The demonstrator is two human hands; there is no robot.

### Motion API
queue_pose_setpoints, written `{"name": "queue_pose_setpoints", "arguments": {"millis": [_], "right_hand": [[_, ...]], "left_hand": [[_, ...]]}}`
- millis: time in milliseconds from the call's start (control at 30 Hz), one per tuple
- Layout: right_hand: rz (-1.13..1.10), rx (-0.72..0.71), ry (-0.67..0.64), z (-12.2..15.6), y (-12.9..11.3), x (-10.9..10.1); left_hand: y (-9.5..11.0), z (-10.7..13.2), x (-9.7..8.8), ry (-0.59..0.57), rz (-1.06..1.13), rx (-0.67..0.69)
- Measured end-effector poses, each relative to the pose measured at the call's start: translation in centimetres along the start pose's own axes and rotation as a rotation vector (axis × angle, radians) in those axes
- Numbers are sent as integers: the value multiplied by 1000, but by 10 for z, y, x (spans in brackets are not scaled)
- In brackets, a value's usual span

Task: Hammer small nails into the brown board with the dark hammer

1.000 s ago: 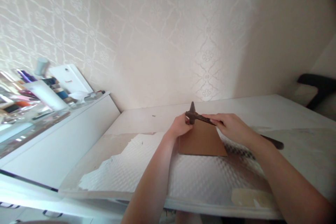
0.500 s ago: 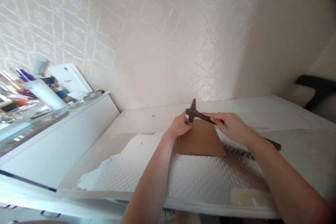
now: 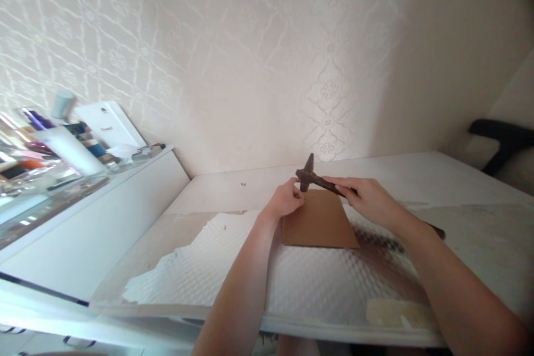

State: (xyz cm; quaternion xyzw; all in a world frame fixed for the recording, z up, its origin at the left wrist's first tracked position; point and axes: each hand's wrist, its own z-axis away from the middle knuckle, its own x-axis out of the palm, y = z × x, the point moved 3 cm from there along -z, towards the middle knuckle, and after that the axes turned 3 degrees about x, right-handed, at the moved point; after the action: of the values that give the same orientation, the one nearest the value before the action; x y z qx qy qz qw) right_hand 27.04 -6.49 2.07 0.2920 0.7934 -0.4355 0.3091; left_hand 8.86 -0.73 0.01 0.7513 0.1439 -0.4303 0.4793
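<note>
My right hand (image 3: pixel 365 194) is wrapped round the handle of a dark hammer (image 3: pixel 309 176), its head raised over the far left corner of a brown cardboard piece (image 3: pixel 319 225). At that same corner my left hand (image 3: pixel 287 198) has its fingers pinched together just below the hammer head. What the pinch holds is too small to make out. The cardboard lies flat on a white quilted sheet (image 3: pixel 308 283). Behind my right forearm the dark end of the handle (image 3: pixel 437 230) sticks out.
A white cabinet (image 3: pixel 104 222) stands at the left, with pens, bottles and a white box (image 3: pixel 110 122) on top. The patterned wall (image 3: pixel 250 67) rises behind the white table (image 3: pixel 387 175). A black chair armrest (image 3: pixel 500 133) is at the far right.
The hammer head has risen slightly above the cardboard corner, its handle tilting with it. My left hand and the cardboard have stayed in place.
</note>
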Motion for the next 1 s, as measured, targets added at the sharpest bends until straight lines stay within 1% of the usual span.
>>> {"name": "queue_pose_setpoints", "arguments": {"millis": [100, 233, 367, 500, 600, 733, 867, 1000], "right_hand": [[-26, -8, -40, 0, -1, 1], [-16, 21, -7, 0, -1, 0], [-12, 19, -37, 0, 1, 1], [-10, 26, -1, 0, 1, 0], [-13, 15, -31, 0, 0, 1], [-1, 32, 1, 1, -1, -1], [-14, 37, -41, 2, -4, -2], [-28, 43, -15, 1, -3, -2]], "left_hand": [[-1, 0, 0, 11, -19, -34], [-1, -1, 0, -6, 11, -4], [-1, 0, -1, 1, -24, -16], [-1, 0, -1, -6, -10, -12], [-2, -1, 0, -12, -30, -15], [-4, -2, 1, -14, 5, -9], [-5, -2, 2, -14, 5, -5], [-6, -2, 2, -14, 28, 5]]}}
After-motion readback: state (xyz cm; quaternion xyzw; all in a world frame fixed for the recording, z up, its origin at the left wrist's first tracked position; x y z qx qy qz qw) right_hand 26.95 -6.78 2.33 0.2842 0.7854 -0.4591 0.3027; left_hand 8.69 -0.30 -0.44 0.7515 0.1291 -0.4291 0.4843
